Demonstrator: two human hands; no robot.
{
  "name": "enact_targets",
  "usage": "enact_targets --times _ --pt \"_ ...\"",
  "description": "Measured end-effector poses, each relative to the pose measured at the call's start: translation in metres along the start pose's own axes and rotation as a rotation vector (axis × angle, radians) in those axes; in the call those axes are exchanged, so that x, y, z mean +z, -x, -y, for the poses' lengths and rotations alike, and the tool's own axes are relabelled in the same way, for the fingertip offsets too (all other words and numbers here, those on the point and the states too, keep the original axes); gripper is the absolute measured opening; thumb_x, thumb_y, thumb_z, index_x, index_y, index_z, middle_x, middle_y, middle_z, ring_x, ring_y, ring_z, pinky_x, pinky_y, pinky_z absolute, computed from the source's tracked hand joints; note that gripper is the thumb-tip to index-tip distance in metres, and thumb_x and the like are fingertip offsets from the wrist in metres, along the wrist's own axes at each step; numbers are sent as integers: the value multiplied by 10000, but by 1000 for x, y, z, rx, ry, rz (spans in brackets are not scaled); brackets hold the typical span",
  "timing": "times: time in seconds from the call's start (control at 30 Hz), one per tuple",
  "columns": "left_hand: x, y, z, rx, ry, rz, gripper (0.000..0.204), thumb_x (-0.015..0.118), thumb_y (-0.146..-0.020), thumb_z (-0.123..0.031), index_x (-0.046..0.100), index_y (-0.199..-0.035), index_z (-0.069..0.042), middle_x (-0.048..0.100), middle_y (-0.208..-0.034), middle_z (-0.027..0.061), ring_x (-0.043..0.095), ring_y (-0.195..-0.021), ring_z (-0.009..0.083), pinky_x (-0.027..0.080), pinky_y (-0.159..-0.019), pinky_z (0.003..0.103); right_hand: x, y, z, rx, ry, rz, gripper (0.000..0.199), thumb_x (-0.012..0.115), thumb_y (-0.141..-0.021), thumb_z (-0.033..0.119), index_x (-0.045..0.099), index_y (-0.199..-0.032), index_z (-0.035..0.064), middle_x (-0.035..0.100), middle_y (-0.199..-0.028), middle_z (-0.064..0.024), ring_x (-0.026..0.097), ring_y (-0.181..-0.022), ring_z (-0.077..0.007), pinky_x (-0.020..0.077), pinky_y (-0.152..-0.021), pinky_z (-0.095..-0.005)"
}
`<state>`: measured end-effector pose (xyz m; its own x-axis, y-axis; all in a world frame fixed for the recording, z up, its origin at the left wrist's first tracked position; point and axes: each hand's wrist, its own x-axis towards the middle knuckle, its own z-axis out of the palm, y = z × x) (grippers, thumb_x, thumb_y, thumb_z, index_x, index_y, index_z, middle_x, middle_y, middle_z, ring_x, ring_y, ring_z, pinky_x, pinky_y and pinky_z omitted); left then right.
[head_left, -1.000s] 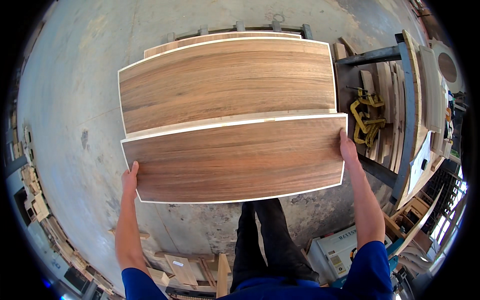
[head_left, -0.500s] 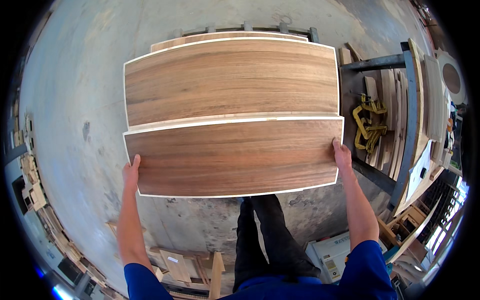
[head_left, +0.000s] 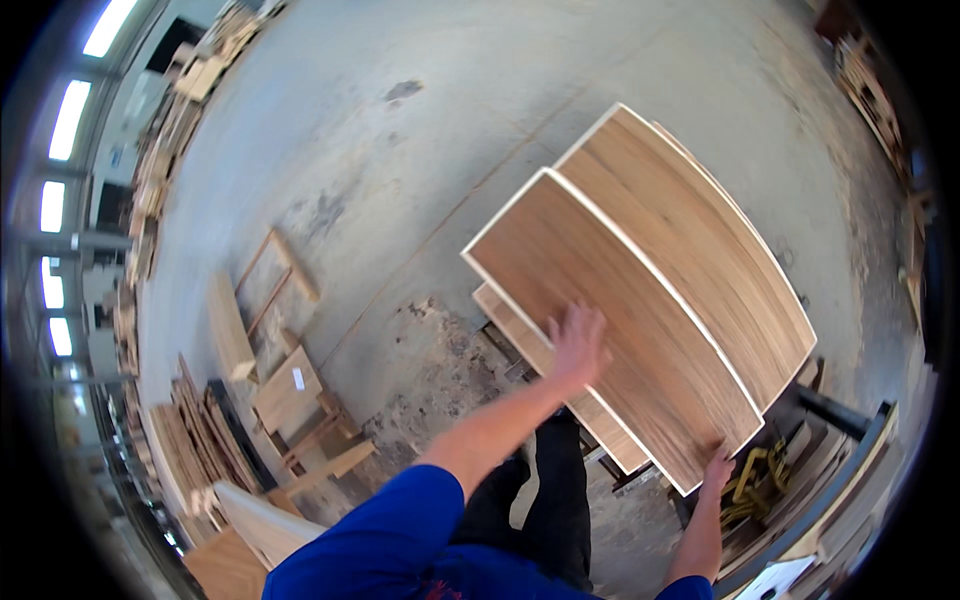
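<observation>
the front board [head_left: 620, 320], brown with a white edge, lies flat and at an angle before the person. a rear board [head_left: 705, 255] of like finish shows along its far long edge; a paler board [head_left: 613, 435] shows beneath its near long edge. from where i stand, whether the front and rear boards touch cannot be told.

left hand [head_left: 578, 345]: palm down on the front board's top face, close to the near long edge. fingers are spread and slightly blurred; they grasp nothing.

right hand [head_left: 718, 467]: at the front board's short right edge. its fingers are partly hidden, so i cannot tell whether they are closed on it.

surroundings: yellow clamps [head_left: 745, 490] sit just beyond the right hand, near a metal frame [head_left: 835, 412]. a labelled panel [head_left: 285, 390] stands well apart on the left, among loose timber.
</observation>
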<state>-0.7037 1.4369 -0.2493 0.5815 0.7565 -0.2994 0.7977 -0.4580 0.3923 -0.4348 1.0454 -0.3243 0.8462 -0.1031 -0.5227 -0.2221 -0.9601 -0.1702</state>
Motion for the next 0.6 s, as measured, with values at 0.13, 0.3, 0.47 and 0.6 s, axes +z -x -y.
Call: enact_targets --times 0.13,0.3,0.47,0.6 --pt "23 158 -23 213 17 459 327 540 -873 -218 606 -1148 -55 486 -1342 212 358 -1351 387 216 -1083 661 21 77 3 -75 340 -136 842 485 -879 620 405 -1370 -60 469 -1368 -305 462 -1260 -445 398 -1041 -503" --pt "12 345 51 -165 392 353 350 507 -904 -331 700 -863 -42 673 -925 185 647 -956 362 501 -867 486 80 119 -24 -446 340 137 593 528 -855 416 536 -1162 -92 595 -1108 -296 593 -1003 -422 468 -892 -478" --pt "12 535 129 -948 645 -168 363 543 -878 -371 693 -888 -41 683 -904 201 663 -893 374 529 -781 466 104 224 37 -817 222 444 358 563 -848 271 625 -706 -51 588 -633 -119 547 -603 -238 433 -599 -421" --pt "12 655 109 -1310 983 -477 339 565 -866 -352 685 -939 -44 692 -934 190 669 -880 360 528 -791 458 123 355 97 -1152 473 606 371 560 -841 278 616 -733 -73 592 -634 -153 549 -608 -219 434 -605 -429"
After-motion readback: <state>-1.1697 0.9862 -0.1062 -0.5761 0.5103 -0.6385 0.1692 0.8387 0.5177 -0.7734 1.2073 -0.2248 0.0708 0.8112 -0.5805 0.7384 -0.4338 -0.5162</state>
